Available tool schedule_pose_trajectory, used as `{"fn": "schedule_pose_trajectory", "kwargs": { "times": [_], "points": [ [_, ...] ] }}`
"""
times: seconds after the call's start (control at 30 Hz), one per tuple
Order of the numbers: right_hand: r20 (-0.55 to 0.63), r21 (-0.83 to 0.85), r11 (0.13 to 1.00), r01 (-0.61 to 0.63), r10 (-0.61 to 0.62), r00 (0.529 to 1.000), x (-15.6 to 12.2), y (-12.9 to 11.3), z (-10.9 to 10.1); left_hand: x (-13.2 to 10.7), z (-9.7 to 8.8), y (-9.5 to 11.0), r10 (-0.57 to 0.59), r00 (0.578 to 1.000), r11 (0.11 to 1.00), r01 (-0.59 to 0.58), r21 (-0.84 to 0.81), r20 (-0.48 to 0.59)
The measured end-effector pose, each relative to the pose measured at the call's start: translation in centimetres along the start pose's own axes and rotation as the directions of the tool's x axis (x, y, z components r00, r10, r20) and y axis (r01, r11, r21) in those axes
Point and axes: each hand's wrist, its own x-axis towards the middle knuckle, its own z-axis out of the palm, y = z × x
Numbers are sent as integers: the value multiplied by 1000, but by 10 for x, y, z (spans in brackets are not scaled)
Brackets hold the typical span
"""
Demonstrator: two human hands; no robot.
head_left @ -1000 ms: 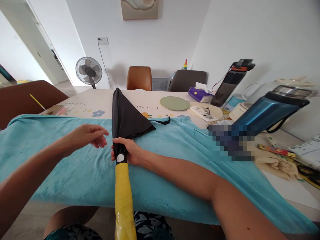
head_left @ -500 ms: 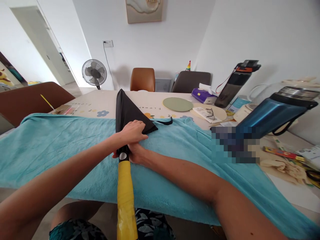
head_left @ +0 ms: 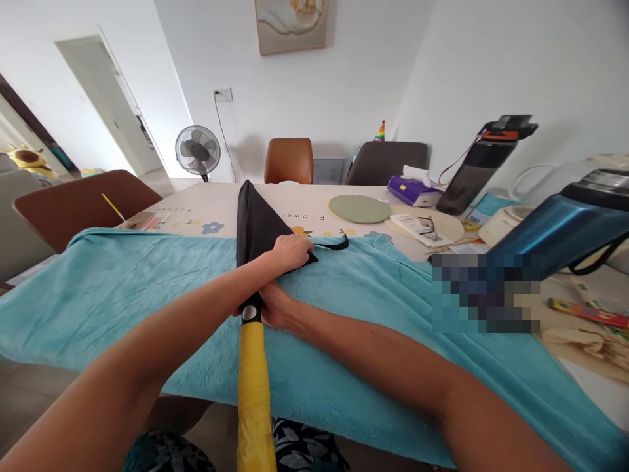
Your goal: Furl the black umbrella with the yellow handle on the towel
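Observation:
A folded black umbrella (head_left: 250, 229) points away from me, its loose canopy flap spread to the right. Its yellow-wrapped handle (head_left: 253, 387) runs down toward my lap, with a round pale button near the top. My left hand (head_left: 292, 252) crosses over the umbrella, and its curled fingers grip the canopy flap's edge near the lower corner. Below it, my right hand (head_left: 274, 305) is wrapped around the umbrella just above the handle; some of its fingers are hidden behind. A black strap (head_left: 335, 245) sticks out beyond the flap onto the blue cloth.
A light blue cloth (head_left: 147, 288) covers the table's near part. To the right stand a tilted-looking blue flask (head_left: 550, 229) and a dark bottle (head_left: 484, 164). Farther back are a green oval mat (head_left: 358, 208), glasses (head_left: 428, 228) and a purple tissue pack (head_left: 413, 190).
My left hand has slid right along the canopy flap toward its corner, and its fingers have curled over the edge. My right hand keeps its hold. The whole view has shifted slightly.

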Motion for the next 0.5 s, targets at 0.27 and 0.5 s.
{"fn": "schedule_pose_trajectory", "kwargs": {
  "times": [0.27, 0.5],
  "points": [
    [-33, 24, 999, -45, 46, 998, 4, 1, -5, -10, -22, -5, -170, 919, 974, 102, -203, -357],
    [-47, 43, 998, -56, 58, 997, 2, 1, -7, -57, -60, -66, -581, 621, 697, 48, -715, -525]
  ]
}}
